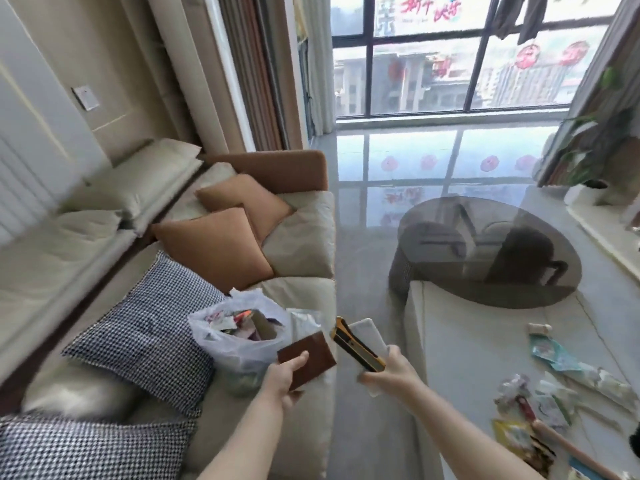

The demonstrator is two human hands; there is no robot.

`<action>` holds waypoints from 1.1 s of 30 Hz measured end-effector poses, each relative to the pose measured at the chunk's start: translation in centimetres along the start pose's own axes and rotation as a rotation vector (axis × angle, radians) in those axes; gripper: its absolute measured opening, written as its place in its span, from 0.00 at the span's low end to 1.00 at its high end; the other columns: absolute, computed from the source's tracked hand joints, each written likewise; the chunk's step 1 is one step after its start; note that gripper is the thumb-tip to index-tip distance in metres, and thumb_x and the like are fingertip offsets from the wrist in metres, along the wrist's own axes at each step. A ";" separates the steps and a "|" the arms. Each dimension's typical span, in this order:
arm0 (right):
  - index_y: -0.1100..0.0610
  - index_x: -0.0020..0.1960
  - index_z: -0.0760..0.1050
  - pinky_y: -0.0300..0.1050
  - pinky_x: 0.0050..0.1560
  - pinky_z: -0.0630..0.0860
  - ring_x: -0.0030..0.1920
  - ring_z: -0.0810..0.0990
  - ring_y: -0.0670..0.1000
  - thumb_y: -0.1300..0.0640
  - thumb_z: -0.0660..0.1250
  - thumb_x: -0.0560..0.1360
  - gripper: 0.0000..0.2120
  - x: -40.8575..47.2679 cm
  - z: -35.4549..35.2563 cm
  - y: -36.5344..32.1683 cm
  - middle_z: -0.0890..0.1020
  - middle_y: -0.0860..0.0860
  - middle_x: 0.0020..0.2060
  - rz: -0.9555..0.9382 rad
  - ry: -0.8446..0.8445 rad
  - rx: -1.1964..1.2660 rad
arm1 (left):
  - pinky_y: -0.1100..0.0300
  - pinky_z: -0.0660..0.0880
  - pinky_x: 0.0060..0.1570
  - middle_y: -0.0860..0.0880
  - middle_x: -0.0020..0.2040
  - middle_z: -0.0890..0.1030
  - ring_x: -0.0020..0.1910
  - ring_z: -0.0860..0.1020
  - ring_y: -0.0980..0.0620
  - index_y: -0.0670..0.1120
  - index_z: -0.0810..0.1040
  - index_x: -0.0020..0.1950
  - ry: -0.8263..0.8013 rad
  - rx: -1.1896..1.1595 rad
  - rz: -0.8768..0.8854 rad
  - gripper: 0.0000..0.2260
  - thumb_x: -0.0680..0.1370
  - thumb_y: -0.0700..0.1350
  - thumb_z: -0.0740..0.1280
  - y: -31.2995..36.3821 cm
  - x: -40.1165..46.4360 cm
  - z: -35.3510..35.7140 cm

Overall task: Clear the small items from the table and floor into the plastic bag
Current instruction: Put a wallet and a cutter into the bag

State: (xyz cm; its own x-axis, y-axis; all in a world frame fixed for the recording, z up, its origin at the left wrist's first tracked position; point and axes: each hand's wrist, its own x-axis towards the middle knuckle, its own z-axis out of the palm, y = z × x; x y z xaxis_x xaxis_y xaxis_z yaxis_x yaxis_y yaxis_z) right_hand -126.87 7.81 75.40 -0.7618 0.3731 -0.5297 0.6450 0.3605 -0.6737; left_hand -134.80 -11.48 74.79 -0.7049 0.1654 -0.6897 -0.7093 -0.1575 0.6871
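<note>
A translucent plastic bag sits open on the sofa seat, with several wrappers and a cardboard piece inside. My left hand grips a flat brown packet just right of the bag's mouth. My right hand holds a yellow-and-black box together with a white flat packet over the gap between sofa and table. More wrappers and small items lie scattered on the white table at lower right.
The beige sofa carries orange cushions and checked pillows. A white low table joins a round dark glass table. Glossy floor runs between sofa and table toward the window. A potted plant stands at right.
</note>
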 end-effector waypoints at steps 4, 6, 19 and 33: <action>0.54 0.55 0.64 0.42 0.42 0.76 0.45 0.78 0.48 0.47 0.73 0.61 0.29 2.2 3.6 -4.9 0.75 0.49 0.46 -0.029 -0.054 -0.047 | 0.53 0.78 0.41 0.39 0.47 0.82 0.45 0.80 0.41 0.41 0.77 0.53 0.084 -0.041 0.007 0.07 0.75 0.37 0.68 2.9 2.9 -5.4; 0.55 0.54 0.64 0.41 0.40 0.75 0.44 0.78 0.48 0.48 0.72 0.61 0.27 3.5 5.3 -7.0 0.75 0.49 0.46 -0.037 -0.070 -0.060 | 0.51 0.76 0.45 0.40 0.49 0.81 0.47 0.79 0.41 0.42 0.76 0.54 0.113 -0.057 0.014 0.09 0.75 0.37 0.68 4.1 4.3 -7.5; 0.57 0.53 0.64 0.35 0.29 0.70 0.37 0.74 0.44 0.51 0.74 0.63 0.26 12.7 13.2 -16.2 0.73 0.48 0.40 -0.066 -0.225 -0.273 | 0.55 0.76 0.37 0.40 0.47 0.81 0.43 0.79 0.43 0.41 0.74 0.57 0.292 -0.139 0.038 0.11 0.76 0.36 0.66 10.6 10.5 -14.8; 0.50 0.50 0.64 0.40 0.38 0.74 0.41 0.77 0.45 0.43 0.72 0.56 0.28 26.7 21.7 -20.9 0.76 0.46 0.41 0.005 -0.433 -0.506 | 0.56 0.75 0.38 0.40 0.54 0.78 0.46 0.78 0.44 0.40 0.71 0.61 0.523 -0.196 -0.085 0.14 0.76 0.37 0.66 16.8 23.8 -15.6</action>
State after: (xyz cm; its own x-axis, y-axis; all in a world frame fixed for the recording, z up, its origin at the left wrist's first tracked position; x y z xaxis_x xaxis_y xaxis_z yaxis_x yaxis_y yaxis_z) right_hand -162.00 -8.35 64.22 -0.6463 0.0366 -0.7622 0.5169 0.7558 -0.4020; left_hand -163.52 -25.34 66.36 -0.5182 -0.3110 -0.7967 -0.7163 -0.3512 0.6030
